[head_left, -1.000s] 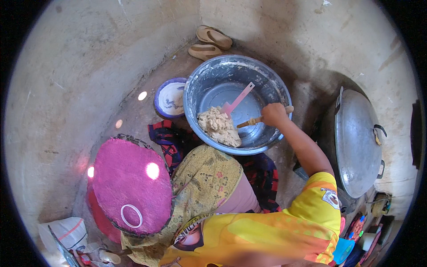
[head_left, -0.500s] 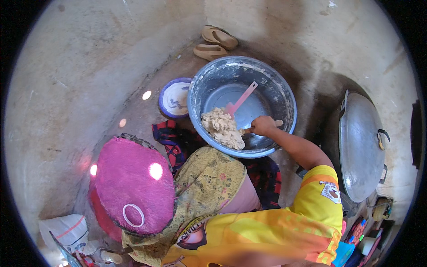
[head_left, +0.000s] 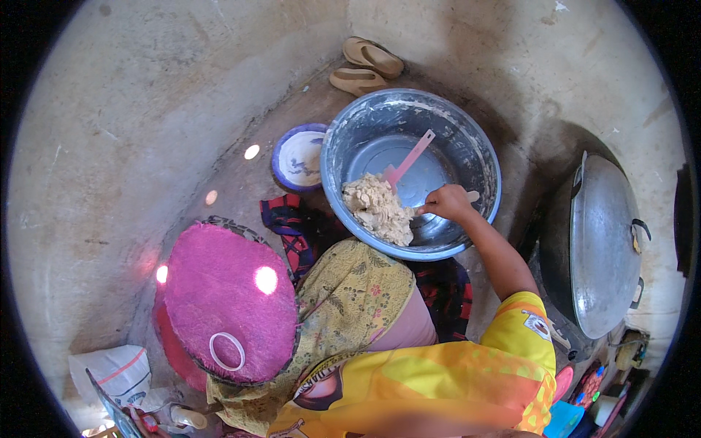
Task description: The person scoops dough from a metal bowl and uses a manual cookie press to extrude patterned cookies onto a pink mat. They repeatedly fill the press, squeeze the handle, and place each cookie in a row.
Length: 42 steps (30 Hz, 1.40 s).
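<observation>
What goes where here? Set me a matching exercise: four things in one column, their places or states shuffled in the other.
1. right hand
2. pink spatula
3. sandals
4. small blue-rimmed bowl

a. on the floor beyond the big metal basin
b. closed round a wooden handle, next to the dough
c. on the floor left of the basin
d. lying inside the basin, blade by the dough

Pairs: 1-b, 2-d, 3-a, 4-c

Right hand works dough in metal basin
</observation>
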Each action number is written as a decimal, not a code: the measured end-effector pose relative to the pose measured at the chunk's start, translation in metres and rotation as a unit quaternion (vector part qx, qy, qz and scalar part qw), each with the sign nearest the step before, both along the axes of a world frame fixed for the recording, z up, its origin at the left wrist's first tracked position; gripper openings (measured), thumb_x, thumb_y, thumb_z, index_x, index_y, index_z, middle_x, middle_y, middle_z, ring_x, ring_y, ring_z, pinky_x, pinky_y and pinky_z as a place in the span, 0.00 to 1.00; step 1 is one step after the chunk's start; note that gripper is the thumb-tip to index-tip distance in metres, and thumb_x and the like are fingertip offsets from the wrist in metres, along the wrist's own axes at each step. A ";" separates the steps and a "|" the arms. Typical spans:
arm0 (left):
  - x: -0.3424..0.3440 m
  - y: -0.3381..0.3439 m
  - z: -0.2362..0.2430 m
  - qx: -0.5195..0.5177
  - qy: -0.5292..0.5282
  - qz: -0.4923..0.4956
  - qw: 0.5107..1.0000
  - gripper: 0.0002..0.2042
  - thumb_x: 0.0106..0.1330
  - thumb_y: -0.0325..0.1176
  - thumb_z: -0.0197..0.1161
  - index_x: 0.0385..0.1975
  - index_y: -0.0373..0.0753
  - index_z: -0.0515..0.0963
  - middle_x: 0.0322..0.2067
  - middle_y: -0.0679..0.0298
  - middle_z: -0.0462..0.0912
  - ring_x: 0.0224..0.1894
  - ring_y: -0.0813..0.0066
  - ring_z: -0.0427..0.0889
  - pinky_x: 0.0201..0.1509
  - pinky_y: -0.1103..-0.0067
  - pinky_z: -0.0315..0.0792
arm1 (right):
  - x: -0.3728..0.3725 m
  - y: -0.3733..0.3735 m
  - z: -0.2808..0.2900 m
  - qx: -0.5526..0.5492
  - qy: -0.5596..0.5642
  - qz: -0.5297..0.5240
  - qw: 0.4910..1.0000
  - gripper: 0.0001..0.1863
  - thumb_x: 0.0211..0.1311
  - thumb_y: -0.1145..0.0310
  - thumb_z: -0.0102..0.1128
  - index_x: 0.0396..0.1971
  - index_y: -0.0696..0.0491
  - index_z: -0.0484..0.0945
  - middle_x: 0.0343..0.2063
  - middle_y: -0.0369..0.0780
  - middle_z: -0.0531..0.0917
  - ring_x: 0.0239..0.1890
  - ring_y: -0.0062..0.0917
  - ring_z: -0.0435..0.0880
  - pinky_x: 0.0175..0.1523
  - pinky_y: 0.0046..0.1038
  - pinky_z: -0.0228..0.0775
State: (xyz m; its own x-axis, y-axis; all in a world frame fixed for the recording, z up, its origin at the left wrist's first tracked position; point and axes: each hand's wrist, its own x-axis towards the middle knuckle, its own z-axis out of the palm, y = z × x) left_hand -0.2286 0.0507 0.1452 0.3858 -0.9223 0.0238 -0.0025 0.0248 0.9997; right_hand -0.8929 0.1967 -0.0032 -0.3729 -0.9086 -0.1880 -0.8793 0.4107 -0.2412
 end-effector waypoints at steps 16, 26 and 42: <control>0.011 0.000 0.014 -0.038 0.017 -0.027 0.999 0.10 0.62 0.32 0.51 0.35 0.32 0.75 0.32 0.60 0.76 0.32 0.73 0.75 0.34 0.79 0.70 | 0.014 0.015 0.042 -0.048 0.049 0.007 0.998 0.15 0.43 0.49 0.61 0.20 0.45 0.82 0.17 0.40 0.79 0.24 0.36 0.79 0.30 0.37 0.68; 0.019 -0.003 0.023 -0.088 0.042 -0.074 0.992 0.10 0.63 0.32 0.51 0.35 0.32 0.75 0.31 0.61 0.77 0.31 0.74 0.75 0.33 0.79 0.70 | 0.017 0.021 0.111 -0.079 0.117 0.026 0.990 0.18 0.43 0.45 0.61 0.18 0.46 0.81 0.17 0.40 0.79 0.25 0.36 0.79 0.30 0.37 0.69; -0.105 0.015 0.116 -0.001 -0.161 -0.241 0.957 0.10 0.62 0.36 0.51 0.32 0.34 0.73 0.27 0.60 0.78 0.29 0.75 0.77 0.33 0.78 0.71 | 0.222 -0.063 0.271 -0.462 0.025 0.366 0.807 0.10 0.38 0.63 0.68 0.20 0.51 0.78 0.16 0.35 0.79 0.20 0.27 0.77 0.29 0.28 0.64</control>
